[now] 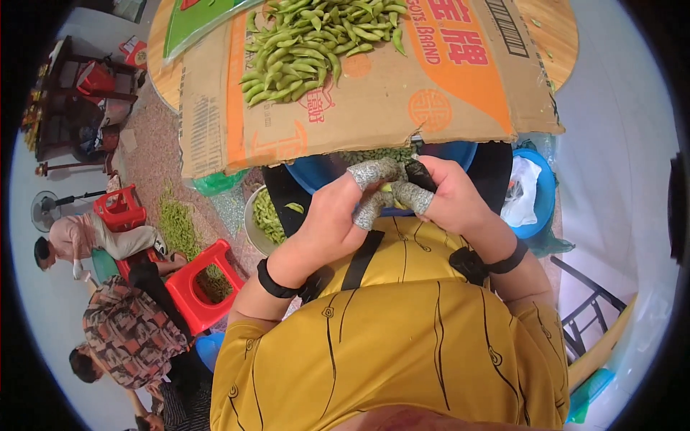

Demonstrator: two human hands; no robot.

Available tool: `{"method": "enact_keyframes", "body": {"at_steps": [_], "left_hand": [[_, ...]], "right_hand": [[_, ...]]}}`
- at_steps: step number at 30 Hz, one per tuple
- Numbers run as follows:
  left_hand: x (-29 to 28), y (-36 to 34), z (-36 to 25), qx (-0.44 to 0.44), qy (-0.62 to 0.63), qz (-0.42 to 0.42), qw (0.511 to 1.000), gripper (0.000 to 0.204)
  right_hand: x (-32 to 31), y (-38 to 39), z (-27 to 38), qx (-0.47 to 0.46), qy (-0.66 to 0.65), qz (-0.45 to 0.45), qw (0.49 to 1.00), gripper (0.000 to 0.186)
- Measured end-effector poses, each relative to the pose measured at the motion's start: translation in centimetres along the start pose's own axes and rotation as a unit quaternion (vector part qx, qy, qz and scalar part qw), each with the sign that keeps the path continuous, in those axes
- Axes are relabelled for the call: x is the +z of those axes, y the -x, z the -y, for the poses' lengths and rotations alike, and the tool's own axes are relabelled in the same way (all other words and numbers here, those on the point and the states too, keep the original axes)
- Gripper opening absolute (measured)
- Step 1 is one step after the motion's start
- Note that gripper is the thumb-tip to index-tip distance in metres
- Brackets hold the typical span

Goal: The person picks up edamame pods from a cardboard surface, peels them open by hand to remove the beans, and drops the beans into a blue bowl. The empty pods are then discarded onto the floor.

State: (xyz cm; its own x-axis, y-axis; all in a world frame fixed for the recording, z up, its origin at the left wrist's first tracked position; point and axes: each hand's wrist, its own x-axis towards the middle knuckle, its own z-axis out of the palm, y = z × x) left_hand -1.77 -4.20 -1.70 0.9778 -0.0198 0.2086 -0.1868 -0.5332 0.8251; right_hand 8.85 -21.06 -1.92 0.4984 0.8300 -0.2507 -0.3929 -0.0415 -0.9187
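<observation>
My left hand (336, 210) and my right hand (454, 194) meet in front of my belly, just past the near edge of the cardboard. Grey knitted covers wrap several of my fingertips, and one on the right hand is black. Both hands are closed in a pinch around a green soybean pod (387, 188), of which only a small part shows. Beyond and below the fingers, shelled green beans (374, 154) lie in a blue basin (305, 174). A heap of soybean pods (305, 54) rests on the flattened cardboard (352, 118).
To the left stands a pale bowl of pods (266, 219), beside a red stool (208, 284). Farther left, two people (133, 327) sit near pods heaped on the floor (178, 226). On the right, a blue tub (544, 197) holds a white plastic bag (523, 188).
</observation>
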Motion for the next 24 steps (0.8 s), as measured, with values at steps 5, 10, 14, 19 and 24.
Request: {"method": "enact_keyframes", "body": {"at_steps": [5, 10, 14, 19, 24], "left_hand": [[0.8, -0.3, -0.1, -0.174, 0.291, -0.053, 0.939, 0.027], [1.7, -0.6, 0.9, -0.171, 0.359, -0.117, 0.910, 0.031], [1.4, -0.1, 0.7, -0.125, 0.234, -0.063, 0.962, 0.040], [1.7, -0.4, 0.1, -0.080, 0.324, -0.066, 0.940, 0.037], [1.1, 0.0, 0.0, -0.140, 0.444, -0.022, 0.885, 0.038]], "right_hand": [[0.7, 0.3, -0.5, -0.155, 0.335, -0.037, 0.929, 0.021], [0.2, 0.4, 0.4, -0.143, 0.334, -0.012, 0.932, 0.019], [0.6, -0.1, -1.1, -0.281, 0.412, -0.108, 0.860, 0.018], [0.2, 0.3, -0.5, -0.014, 0.106, -0.027, 0.994, 0.022], [0.1, -0.5, -0.5, 0.095, 0.030, 0.019, 0.995, 0.024]]}}
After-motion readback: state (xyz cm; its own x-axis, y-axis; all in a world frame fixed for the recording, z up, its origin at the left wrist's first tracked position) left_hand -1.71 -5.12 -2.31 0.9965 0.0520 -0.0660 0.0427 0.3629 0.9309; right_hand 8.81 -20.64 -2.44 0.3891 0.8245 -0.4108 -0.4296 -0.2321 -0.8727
